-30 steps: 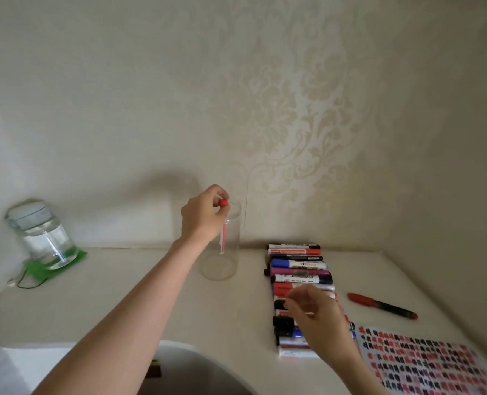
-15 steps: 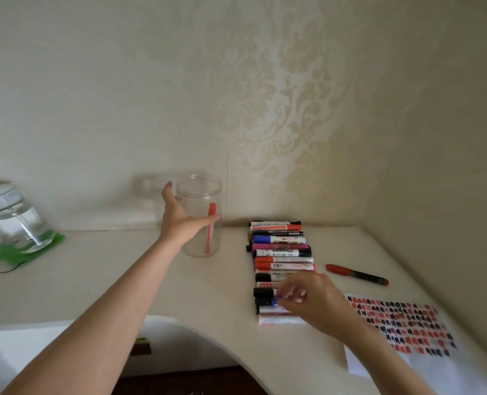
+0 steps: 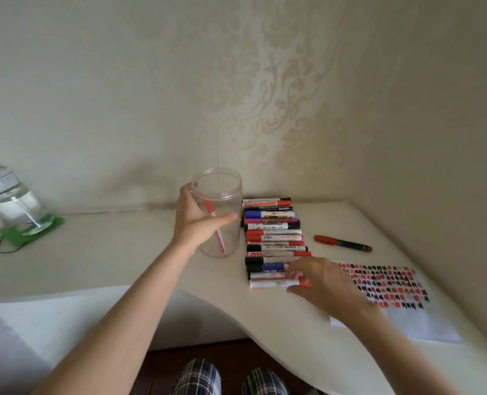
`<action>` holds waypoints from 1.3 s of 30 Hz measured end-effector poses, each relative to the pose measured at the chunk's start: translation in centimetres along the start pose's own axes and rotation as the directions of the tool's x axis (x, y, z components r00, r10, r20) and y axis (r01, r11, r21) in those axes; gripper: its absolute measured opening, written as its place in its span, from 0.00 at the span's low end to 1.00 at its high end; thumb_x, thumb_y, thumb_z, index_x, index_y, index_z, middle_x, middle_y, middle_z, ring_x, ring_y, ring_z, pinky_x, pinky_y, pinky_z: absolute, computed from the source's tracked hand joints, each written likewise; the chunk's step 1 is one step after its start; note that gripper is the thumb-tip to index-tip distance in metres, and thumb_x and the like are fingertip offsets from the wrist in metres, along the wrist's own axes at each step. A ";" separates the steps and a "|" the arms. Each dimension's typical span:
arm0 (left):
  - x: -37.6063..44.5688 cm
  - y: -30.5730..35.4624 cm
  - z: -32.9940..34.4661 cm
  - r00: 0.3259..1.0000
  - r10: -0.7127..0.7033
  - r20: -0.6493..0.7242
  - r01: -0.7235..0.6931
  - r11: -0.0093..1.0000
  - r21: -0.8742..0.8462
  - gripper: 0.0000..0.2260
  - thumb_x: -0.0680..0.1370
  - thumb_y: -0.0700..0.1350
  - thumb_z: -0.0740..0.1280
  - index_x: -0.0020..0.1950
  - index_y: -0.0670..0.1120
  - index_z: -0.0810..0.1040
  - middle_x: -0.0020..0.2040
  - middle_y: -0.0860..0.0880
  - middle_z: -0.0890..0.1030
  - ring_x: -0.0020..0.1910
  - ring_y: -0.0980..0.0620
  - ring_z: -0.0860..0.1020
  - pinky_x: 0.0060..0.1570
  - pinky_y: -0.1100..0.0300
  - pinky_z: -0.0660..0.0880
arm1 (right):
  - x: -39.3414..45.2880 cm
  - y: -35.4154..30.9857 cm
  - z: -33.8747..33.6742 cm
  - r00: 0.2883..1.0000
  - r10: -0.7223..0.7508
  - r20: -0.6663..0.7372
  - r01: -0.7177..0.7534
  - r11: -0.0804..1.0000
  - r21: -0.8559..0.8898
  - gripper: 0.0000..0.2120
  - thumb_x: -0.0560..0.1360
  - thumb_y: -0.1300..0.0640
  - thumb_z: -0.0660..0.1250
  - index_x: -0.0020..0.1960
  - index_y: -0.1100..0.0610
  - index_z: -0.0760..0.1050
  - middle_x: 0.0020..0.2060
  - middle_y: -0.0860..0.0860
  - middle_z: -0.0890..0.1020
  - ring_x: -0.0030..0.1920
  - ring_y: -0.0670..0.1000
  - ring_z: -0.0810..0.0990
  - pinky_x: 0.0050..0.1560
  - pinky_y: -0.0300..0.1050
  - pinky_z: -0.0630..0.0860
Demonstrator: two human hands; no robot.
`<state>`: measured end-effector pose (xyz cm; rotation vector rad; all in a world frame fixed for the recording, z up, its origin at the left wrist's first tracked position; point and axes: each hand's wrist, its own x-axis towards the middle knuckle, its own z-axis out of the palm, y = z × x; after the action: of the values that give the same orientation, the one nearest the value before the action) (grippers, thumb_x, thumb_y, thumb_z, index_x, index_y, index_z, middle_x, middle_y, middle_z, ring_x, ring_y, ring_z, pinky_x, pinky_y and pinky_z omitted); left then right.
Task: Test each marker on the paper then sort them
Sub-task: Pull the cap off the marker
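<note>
Fingers first: our left hand (image 3: 195, 220) is wrapped loosely around the side of the clear jar (image 3: 218, 213), thumb across the front, fingers curled to the wall, while our right hand (image 3: 319, 283) has its fingers (image 3: 293, 273) down on the nearest marker (image 3: 270, 283) in the row, seemingly pinching its red-capped end, though motion blur makes it hard to call. What changed in the last second: the thin red pen (image 3: 215, 229) that our left hand was lowering in by its tip now leans loose inside the jar, and that hand has dropped from the rim to the jar's side. So we'd say one marker is sorted and the next is being picked up for testing. The row of markers (image 3: 273, 238) lies side by side just right of the jar, chunky plastic barrels with white labels and black, red, blue and purple caps. One red-and-black marker (image 3: 342, 243) lies apart to the right. The paper (image 3: 407, 320) near the table (image 3: 108, 252) edge is covered in short red and black test strokes. The jar looks like smooth, thin transparent plastic with a wide mouth.
</note>
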<state>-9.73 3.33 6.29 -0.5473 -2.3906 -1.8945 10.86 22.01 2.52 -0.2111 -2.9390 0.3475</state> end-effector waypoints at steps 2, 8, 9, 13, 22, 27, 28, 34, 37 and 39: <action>-0.4 -0.1 0.0 1.000 -0.008 0.009 0.008 1.000 0.016 0.44 0.60 0.47 0.84 0.69 0.51 0.63 0.63 0.53 0.71 0.59 0.56 0.72 0.55 0.65 0.68 | -0.2 -0.3 0.3 1.000 -0.015 -0.013 0.014 0.998 -0.057 0.12 0.75 0.48 0.71 0.57 0.47 0.77 0.57 0.44 0.80 0.56 0.46 0.78 0.56 0.43 0.77; -2.0 0.9 -0.7 1.000 -0.014 0.024 0.013 0.999 0.042 0.57 0.60 0.51 0.84 0.77 0.50 0.50 0.72 0.47 0.63 0.71 0.49 0.64 0.71 0.54 0.64 | -0.3 -1.2 1.7 0.996 -0.087 -0.027 0.081 0.982 -0.173 0.16 0.80 0.46 0.62 0.64 0.51 0.74 0.63 0.47 0.75 0.61 0.48 0.75 0.61 0.43 0.75; -2.5 1.1 -1.0 0.998 0.057 -0.030 -0.055 0.996 0.065 0.56 0.61 0.52 0.83 0.78 0.50 0.50 0.72 0.47 0.62 0.72 0.49 0.63 0.72 0.50 0.63 | -0.2 -1.2 1.8 0.995 -0.095 -0.008 0.091 0.977 -0.195 0.16 0.80 0.46 0.62 0.65 0.51 0.74 0.63 0.48 0.74 0.61 0.49 0.75 0.62 0.44 0.75; -6.0 2.3 -1.4 0.781 0.597 -0.185 -0.554 0.798 0.236 0.30 0.72 0.44 0.73 0.70 0.42 0.65 0.65 0.49 0.66 0.66 0.44 0.68 0.64 0.44 0.69 | -0.5 -2.2 -0.1 0.993 -0.057 -0.103 0.061 0.997 0.043 0.10 0.80 0.51 0.63 0.57 0.55 0.75 0.51 0.49 0.79 0.47 0.48 0.80 0.45 0.41 0.79; -13.4 1.0 4.5 0.718 0.522 0.460 -0.605 0.795 0.043 0.19 0.82 0.57 0.54 0.67 0.47 0.69 0.64 0.54 0.69 0.65 0.57 0.70 0.64 0.56 0.72 | -5.0 -4.2 -3.4 0.882 0.471 0.001 -0.122 0.226 0.966 0.06 0.80 0.61 0.64 0.47 0.62 0.78 0.35 0.55 0.79 0.34 0.51 0.73 0.35 0.43 0.69; -14.7 0.1 7.6 0.655 0.533 0.535 -0.669 0.739 0.082 0.19 0.82 0.56 0.55 0.67 0.47 0.71 0.58 0.53 0.77 0.56 0.58 0.76 0.57 0.61 0.75 | -6.1 -3.0 -2.5 0.874 0.483 0.044 -0.132 0.149 0.980 0.09 0.78 0.56 0.67 0.50 0.63 0.77 0.36 0.54 0.80 0.36 0.50 0.75 0.37 0.42 0.72; -14.6 0.0 7.9 0.659 0.524 0.540 -0.663 0.743 0.089 0.20 0.81 0.57 0.54 0.67 0.47 0.72 0.58 0.53 0.78 0.56 0.58 0.77 0.57 0.62 0.75 | -6.1 -2.8 -2.4 0.874 0.485 0.037 -0.132 0.164 0.978 0.10 0.78 0.56 0.67 0.50 0.63 0.77 0.36 0.54 0.79 0.36 0.50 0.75 0.37 0.42 0.72; -13.4 0.6 9.1 0.667 0.456 0.589 -0.571 0.821 0.011 0.10 0.83 0.52 0.58 0.58 0.49 0.74 0.47 0.54 0.78 0.45 0.55 0.78 0.46 0.56 0.77 | -5.5 -1.6 -2.5 0.906 0.420 -0.054 -0.082 0.299 0.951 0.13 0.80 0.56 0.64 0.39 0.61 0.75 0.29 0.53 0.72 0.30 0.49 0.69 0.32 0.38 0.69; -13.2 1.2 9.0 0.631 0.443 0.637 -0.525 0.848 -0.071 0.08 0.83 0.51 0.59 0.54 0.49 0.74 0.44 0.54 0.78 0.43 0.53 0.78 0.44 0.50 0.76 | -5.7 -1.1 -2.5 0.922 0.375 -0.100 -0.045 0.359 0.932 0.16 0.80 0.54 0.62 0.39 0.64 0.73 0.29 0.54 0.72 0.31 0.51 0.69 0.34 0.43 0.68; -13.3 1.3 9.0 0.609 0.446 0.656 -0.513 0.852 -0.103 0.08 0.83 0.51 0.60 0.56 0.50 0.75 0.45 0.54 0.79 0.44 0.52 0.79 0.43 0.49 0.76 | -5.9 -0.7 -2.5 0.926 0.356 -0.123 -0.015 0.362 0.932 0.17 0.79 0.53 0.63 0.41 0.67 0.73 0.30 0.55 0.73 0.32 0.54 0.69 0.35 0.47 0.68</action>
<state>4.74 8.87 1.97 -1.9173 -2.2534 -1.4668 17.05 20.89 4.20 -0.3822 -1.9457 1.7417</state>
